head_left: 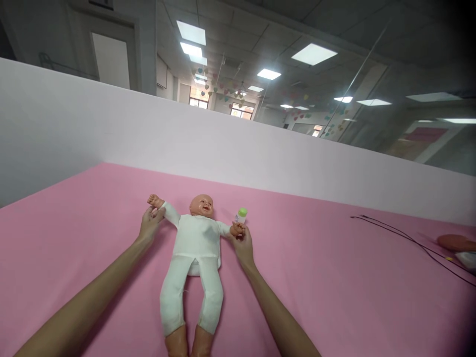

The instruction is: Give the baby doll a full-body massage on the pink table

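A baby doll (197, 238) with a white cloth body lies on its back on the pink surface (297, 277), its arms stretched out to both sides. My left hand (151, 223) is closed around the doll's arm near the wrist, at the left. On the other side, my right hand (243, 245) grips the doll's other hand, fingers bent around it. Just beyond my right hand is a small bottle (241, 215) with a green cap, partly hidden by the doll's hand. The doll's feet run out of view at the bottom.
A white wall (230, 148) borders the far side of the pink surface. Thin dark cables (405, 237) lie at the right, beside a brownish rounded object (455, 243) and a white item (466, 260) at the edge of view. Glass rises above the wall.
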A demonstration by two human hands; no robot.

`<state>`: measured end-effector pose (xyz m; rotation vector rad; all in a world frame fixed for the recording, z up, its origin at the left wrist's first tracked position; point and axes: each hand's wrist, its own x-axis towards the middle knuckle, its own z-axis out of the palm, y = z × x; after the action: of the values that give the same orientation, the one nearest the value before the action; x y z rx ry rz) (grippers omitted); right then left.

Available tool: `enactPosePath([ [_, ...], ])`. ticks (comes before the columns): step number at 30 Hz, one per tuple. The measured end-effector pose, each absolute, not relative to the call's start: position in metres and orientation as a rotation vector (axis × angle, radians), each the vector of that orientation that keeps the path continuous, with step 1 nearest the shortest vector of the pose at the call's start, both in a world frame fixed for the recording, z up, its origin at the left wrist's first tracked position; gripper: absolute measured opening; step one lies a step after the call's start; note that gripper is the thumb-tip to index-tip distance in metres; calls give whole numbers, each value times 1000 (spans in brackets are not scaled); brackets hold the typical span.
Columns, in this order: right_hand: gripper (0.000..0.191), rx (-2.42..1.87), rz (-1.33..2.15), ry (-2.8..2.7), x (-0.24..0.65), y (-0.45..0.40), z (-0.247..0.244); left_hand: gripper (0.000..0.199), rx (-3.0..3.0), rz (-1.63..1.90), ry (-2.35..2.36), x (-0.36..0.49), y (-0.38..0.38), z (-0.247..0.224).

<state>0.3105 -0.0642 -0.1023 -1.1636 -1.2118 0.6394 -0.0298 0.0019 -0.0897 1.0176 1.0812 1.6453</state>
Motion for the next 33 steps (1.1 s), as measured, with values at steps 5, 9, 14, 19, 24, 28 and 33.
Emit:
enactPosePath([
  [5,52,-1241,649,-1181,301,-21,-81,58,1121,1493,1056,-33,31,-72],
  [9,51,-1336,808,-1156,293,21,-79,46,1221,1189,1224,-14,51,-68],
  [14,47,-1512,951,-1121,290,42,-90,45,1207,1050,1409,6,66,-80],
  [19,47,-1441,992,-1152,298,34,-89,50,1236,1012,1353,-5,57,-77],
  [24,55,-1184,1059,-1365,326,-13,-70,41,1543,1005,962,-56,16,-71],
  [28,41,-1051,1088,-1875,347,-59,-67,26,1823,839,849,-81,-14,-88],
  [33,35,-1068,1020,-1964,347,-76,-80,19,1896,860,712,-77,-25,-97],
])
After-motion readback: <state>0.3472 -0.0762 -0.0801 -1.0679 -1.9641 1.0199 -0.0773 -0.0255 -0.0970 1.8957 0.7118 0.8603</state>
